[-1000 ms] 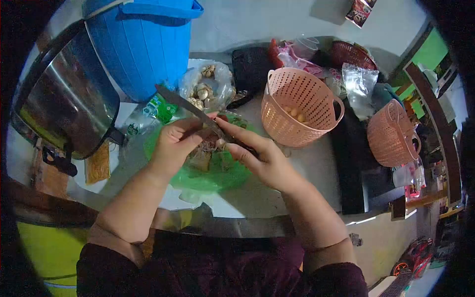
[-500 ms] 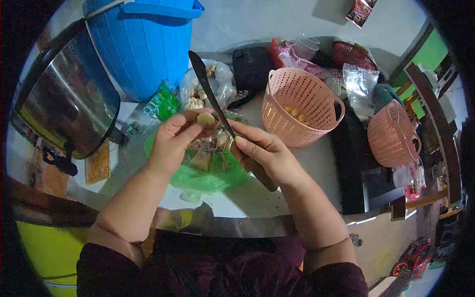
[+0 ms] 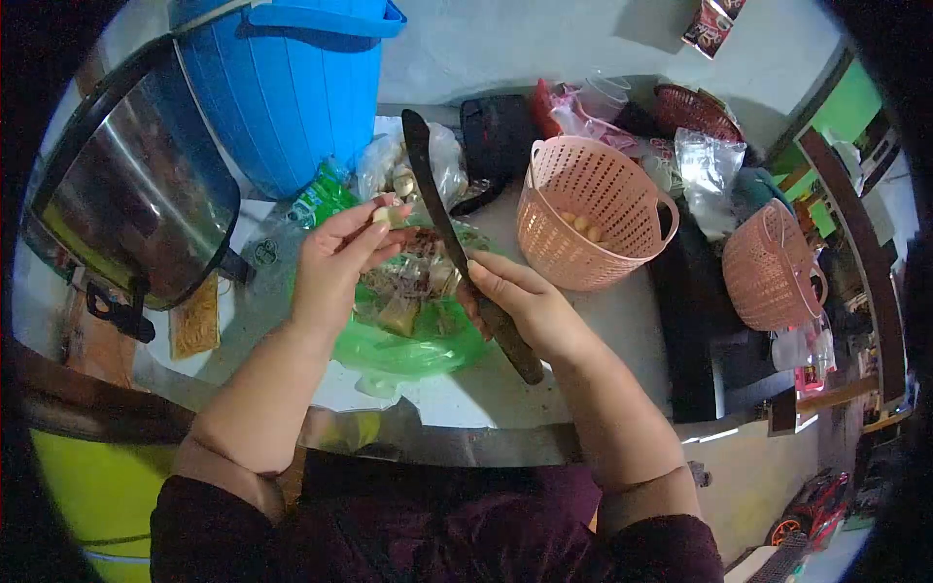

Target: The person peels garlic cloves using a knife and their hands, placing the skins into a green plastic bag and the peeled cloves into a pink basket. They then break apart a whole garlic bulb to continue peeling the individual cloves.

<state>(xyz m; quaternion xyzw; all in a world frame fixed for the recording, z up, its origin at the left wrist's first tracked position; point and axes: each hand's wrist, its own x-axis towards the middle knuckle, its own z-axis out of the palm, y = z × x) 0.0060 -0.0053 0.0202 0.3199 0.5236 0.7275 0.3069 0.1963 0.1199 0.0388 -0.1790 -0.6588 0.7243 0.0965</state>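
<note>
The left hand (image 3: 335, 255) pinched a small pale piece (image 3: 387, 216) between thumb and fingertips, over the far-left rim of a spread green bag (image 3: 408, 350). The right hand (image 3: 520, 296) was wrapped round the handle of a dark knife (image 3: 437, 185), its blade slanting up towards the surface's far edge and its handle end pointing towards the near edge. A narrow gap parted piece and blade.

Along the near edge, a strip of pale surface (image 3: 466, 403) showed in front of the bag, giving the forearms some room. To the right, a pink basket (image 3: 583, 262) stood near the right knuckles, leaving little space there. Towards the far edge, a clear bag (image 3: 442, 160) of bulbs lay behind the blade; at the far-left corner, a blue bucket (image 3: 287, 107) and a steel pot (image 3: 136, 175) crowded that side.
</note>
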